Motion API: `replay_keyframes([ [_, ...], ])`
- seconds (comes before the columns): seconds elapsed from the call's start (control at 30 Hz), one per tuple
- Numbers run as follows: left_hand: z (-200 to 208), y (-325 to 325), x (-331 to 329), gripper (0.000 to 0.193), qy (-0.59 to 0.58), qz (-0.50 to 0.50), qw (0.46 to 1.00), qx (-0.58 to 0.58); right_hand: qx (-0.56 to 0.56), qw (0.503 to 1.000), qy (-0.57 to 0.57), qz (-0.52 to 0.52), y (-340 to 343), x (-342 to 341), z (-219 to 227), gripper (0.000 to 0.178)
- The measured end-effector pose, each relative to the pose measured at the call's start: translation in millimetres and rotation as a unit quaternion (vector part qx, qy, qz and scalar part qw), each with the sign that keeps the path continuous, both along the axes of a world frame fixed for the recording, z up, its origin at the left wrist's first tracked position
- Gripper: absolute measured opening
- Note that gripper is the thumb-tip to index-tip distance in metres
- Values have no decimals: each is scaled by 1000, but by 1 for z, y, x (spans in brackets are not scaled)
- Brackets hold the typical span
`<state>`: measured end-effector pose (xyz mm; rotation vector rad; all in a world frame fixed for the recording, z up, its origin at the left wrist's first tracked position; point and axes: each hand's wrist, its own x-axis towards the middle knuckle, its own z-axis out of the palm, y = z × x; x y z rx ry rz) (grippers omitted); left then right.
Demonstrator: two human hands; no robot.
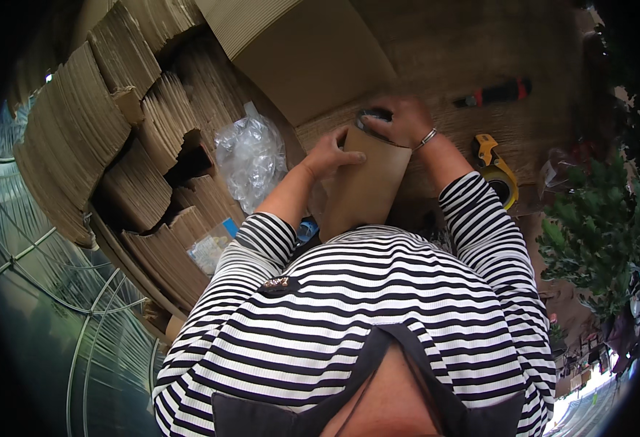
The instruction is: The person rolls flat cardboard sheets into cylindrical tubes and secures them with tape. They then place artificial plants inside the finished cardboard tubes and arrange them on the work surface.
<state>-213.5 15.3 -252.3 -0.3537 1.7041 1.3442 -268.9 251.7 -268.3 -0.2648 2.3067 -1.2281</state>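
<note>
A narrow brown cardboard box (369, 178) stands upright in front of my chest, its far upper end open. My left hand (332, 154) is closed on the box's left side, thumb lying across the near face. At the open end, my right hand (407, 122) has its fingers bent around a small dark, shiny thing (375, 115). Part of that thing is covered by the fingers, so its kind cannot be told. A bracelet circles my right wrist.
Stacks of flattened cardboard (72, 138) fill the left, with a clear plastic bag (251, 156) beside them. A large cardboard sheet (312, 58) lies beyond my hands. To the right are a red-and-black utility knife (505, 92), a yellow tape dispenser (496, 171) and leafy green plants (593, 233).
</note>
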Motion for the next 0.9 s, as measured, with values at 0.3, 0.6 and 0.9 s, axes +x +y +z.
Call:
replay_keyframes([
  [0.3,44,61,4,97,164,-84,973,-137,182,974,-128,33,-13,3,24,63],
  [0.6,48,76,20,98,200,-92,947,-236,107,990,-68,-54,6,20,27,47],
  [0.9,46,90,27,107,246,-170,916,-267,40,990,33,-131,28,47,8,38],
])
